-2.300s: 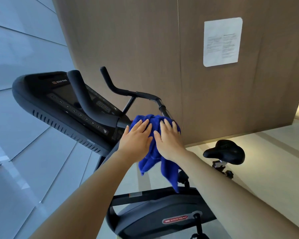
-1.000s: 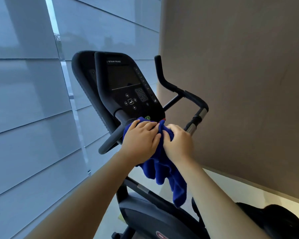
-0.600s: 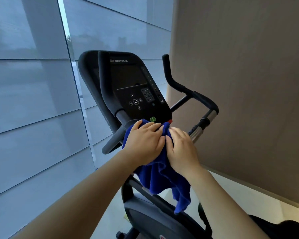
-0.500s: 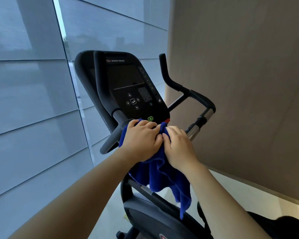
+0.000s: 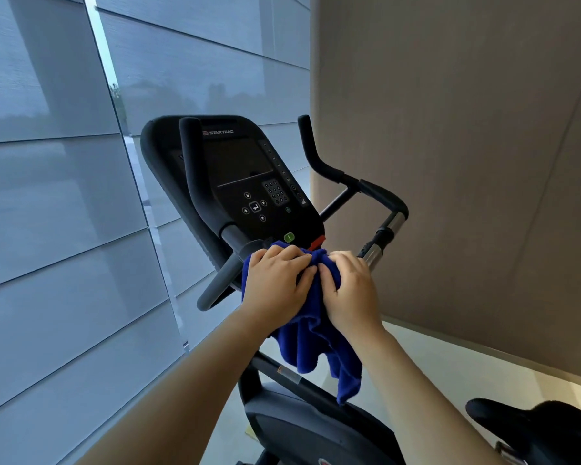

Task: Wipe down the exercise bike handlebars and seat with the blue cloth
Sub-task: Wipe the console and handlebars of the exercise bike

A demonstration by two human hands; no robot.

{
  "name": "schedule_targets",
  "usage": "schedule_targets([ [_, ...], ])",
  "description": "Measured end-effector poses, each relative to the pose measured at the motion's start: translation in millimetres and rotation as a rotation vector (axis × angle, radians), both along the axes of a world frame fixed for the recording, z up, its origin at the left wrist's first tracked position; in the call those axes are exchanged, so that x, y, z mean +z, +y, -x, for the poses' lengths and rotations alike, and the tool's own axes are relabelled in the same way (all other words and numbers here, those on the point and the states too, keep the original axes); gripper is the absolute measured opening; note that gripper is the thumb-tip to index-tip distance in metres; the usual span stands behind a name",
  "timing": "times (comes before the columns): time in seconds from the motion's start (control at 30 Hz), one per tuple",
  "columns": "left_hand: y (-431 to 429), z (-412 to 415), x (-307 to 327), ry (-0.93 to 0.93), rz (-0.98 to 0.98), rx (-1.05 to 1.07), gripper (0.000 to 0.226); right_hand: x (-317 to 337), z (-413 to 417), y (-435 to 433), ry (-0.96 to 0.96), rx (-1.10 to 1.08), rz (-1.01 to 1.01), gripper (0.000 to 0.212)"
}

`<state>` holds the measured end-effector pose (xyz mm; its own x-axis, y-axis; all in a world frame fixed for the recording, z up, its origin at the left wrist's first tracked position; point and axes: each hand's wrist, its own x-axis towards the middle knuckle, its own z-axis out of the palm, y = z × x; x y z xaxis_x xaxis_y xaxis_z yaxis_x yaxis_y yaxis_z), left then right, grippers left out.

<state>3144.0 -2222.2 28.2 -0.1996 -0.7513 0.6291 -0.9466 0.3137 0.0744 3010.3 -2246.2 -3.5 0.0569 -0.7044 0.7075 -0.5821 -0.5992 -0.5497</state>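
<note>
Gripping the cloth (image 5: 316, 347) bunched over the handlebars (image 5: 217, 283), left hand (image 5: 275, 283) and right hand (image 5: 349, 292) curl around it, likely pressing to scrub.

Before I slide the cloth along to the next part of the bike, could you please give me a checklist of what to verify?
1. Grip: left hand and right hand both hold the blue cloth: ok.
2. Cloth on the handlebars, bunched at their middle under the console: ok.
3. Right grip bare, nothing hanging on it: ok.
4. Cloth clear of the green button: ok, but close.
5. Loose end hanging clear of the frame: cannot tell.
6. Seat already wiped: cannot tell.
</note>
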Motion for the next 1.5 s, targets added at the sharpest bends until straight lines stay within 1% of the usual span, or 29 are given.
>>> schedule_targets([
  [0.07, -2.5, -5.2, 3.2, 0.037, -0.01, -0.056, 0.022, -3.9, -1.0, 4.7, -0.021, -0.031, 0.041, 0.016],
  [0.13, -5.9, -11.8, 9.9, 0.059, -0.062, -0.146, 0.019, -6.0, 0.0, 8.4, -0.014, -0.043, 0.061, 0.024],
  [0.2, -9.1, -20.0, 19.0, 0.033, -0.134, -0.242, 0.016, -4.1, 0.4, 9.3, 0.028, -0.061, 0.071, 0.033],
  [0.27, -12.8, -29.7, 28.9, -0.026, -0.16, -0.305, 0.015, 3.1, -1.3, 7.7, 0.09, -0.101, 0.102, 0.036],
  [0.33, -17.1, -40.8, 38.4, -0.066, -0.105, -0.347, 0.017, 16.4, -6.8, 4.4, 0.146, -0.138, 0.162, 0.036],
  [0.43, -22.9, -58.0, 53.5, -0.048, -0.01, -0.365, 0.022, 42.9, -20.9, -1.2, 0.207, -0.135, 0.201, 0.03],
  [0.5, -28.5, -70.8, 58.3, -0.125, 0.002, -0.324, 0.031, 55.5, -27.7, -4.3, 0.287, -0.144, 0.154, 0.025],
  [0.53, -31.5, -78.3, 59.0, -0.173, -0.012, -0.303, 0.037, 58.1, -30.6, -4.8, 0.322, -0.167, 0.12, 0.026],
  [0.6, -37.9, -95.2, 60.8, -0.201, -0.039, -0.286, 0.044, 57.5, -40.8, -1.8, 0.318, -0.196, 0.022, 0.033],
  [0.67, -46.8, -110.3, 61.1, -0.234, -0.013, -0.277, 0.043, 52.5, -59.8, 1.6, 0.301, -0.226, -0.159, 0.042],
  [0.73, -55.8, -117.5, 56.5, -0.282, 0.006, -0.283, 0.041, 43.7, -78.0, -0.5, 0.356, -0.338, -0.328, 0.052],
  [0.77, -58.7, -117.6, 51.5, -0.273, -0.009, -0.301, 0.041, 40.5, -83.4, -2.0, 0.381, -0.391, -0.375, 0.056],
  [0.83, -61.2, -113.6, 38.7, -0.184, -0.042, -0.334, 0.046, 38.0, -84.9, -4.0, 0.391, -0.427, -0.414, 0.062],
  [0.9, -63.8, -110.1, 26.7, -0.121, 0.007, -0.338, 0.054, 37.0, -80.6, -3.5, 0.434, -0.404, -0.399, 0.072],
  [0.97, -67.8, -109.9, 22.2, -0.116, 0.06, -0.345, 0.055, 36.3, -79.5, -0.2, 0.477, -0.407, -0.361, 0.088],
  [1.03, -70.7, -111.2, 21.7, -0.122, 0.081, -0.359, 0.053, 36.2, -81.9, 2.2, 0.482, -0.432, -0.339, 0.094],
  [1.13, -69.8, -112.5, 21.7, -0.137, 0.127, -0.36, 0.052, 36.7, -85.5, 2.8, 0.462, -0.448, -0.341, 0.085],
  [1.23, -68.1, -112.4, 21.7, -0.155, 0.144, -0.348, 0.053, 36.1, -86.4, 3.3, 0.406, -0.447, -0.356, 0.057],
  [1.3, -67.8, -113.0, 22.3, -0.15, 0.138, -0.348, 0.055, 33.1, -88.4, 4.5, 0.372, -0.47, -0.325, 0.044],
  [1.5, -66.7, -114.5, 21.0, -0.12, 0.106, -0.381, 0.061, 20.4, -97.1, 13.7, 0.326, -0.59, -0.133, 0.041],
])
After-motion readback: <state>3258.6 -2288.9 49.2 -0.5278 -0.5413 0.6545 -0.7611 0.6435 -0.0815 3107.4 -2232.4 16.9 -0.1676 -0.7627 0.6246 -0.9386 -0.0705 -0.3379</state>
